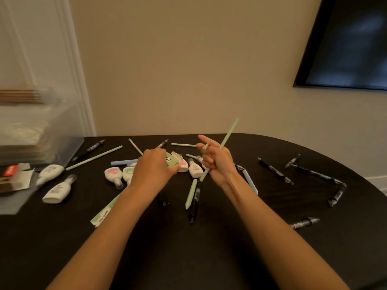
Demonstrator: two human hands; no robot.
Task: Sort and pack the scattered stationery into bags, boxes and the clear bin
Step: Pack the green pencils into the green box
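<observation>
Pale-green stick (229, 132) is being gripped in the curled fingers of the right hand (217, 162), its long axis running from 7 to 1 o'clock, with the index finger being kept straight. A loose green stick (94, 158) is lying toward 10 o'clock, nearer the left hand (154, 166). That hand is being held over a panda case (170, 161), and its grip cannot be told because the knuckles are hiding the fingertips. The clear bin (41, 130) at 9 o'clock is being blurred and cut off.

Head view, angled down, near table (230, 248).
</observation>
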